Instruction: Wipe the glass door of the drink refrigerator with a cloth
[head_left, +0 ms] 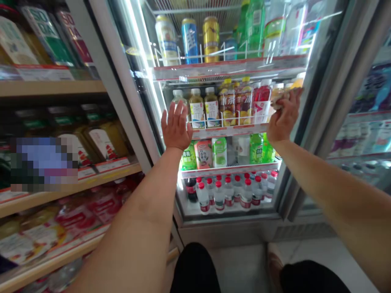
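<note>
Glass door (227, 152) behind spread left hand (176, 128) and right hand (282, 122) pinching a crumpled cloth (281, 99), best wiped in overlapping strokes.

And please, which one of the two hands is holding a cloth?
The right hand: its bent fingers are over a pale, crumpled cloth. The left hand, by contrast, has spread fingers and shows nothing in it.

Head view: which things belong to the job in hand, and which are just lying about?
Job in hand:
crumpled cloth, in the right hand
glass door, with the left hand spread at it

Just about:
cans, behind the door
red-capped bottles, lower behind the door
shelved bottles, far left
</note>
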`<state>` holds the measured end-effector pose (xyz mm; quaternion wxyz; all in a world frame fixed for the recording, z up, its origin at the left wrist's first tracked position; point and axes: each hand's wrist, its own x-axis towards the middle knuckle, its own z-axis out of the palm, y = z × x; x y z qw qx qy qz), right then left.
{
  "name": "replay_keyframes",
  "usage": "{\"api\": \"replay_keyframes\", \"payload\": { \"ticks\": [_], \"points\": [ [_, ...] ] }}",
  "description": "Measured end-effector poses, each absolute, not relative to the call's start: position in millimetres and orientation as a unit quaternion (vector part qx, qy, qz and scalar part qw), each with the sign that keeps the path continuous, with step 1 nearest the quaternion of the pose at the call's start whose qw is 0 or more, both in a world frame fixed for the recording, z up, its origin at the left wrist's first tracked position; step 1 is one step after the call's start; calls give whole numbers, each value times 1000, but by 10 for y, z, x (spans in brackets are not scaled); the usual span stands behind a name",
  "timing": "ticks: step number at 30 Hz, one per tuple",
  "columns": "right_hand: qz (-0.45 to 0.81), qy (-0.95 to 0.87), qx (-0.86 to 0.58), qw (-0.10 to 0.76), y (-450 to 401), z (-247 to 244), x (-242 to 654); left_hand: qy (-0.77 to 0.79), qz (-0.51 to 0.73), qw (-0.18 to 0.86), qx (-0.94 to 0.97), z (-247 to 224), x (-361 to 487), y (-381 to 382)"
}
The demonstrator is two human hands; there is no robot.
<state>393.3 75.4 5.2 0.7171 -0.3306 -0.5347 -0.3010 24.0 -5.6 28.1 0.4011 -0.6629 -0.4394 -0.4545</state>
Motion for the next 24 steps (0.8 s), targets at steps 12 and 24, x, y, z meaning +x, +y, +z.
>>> {"api": "replay_keyframes", "payload": {
  "ticks": [12,24],
  "points": [
    [-256,-486,-369,749,809,143,3770,-418,-461,421,-660,269,223,-31],
    [-184,-512,-355,760,766,611,3531,-420,-470,405,-662,273,223,-39]
  ]
}}
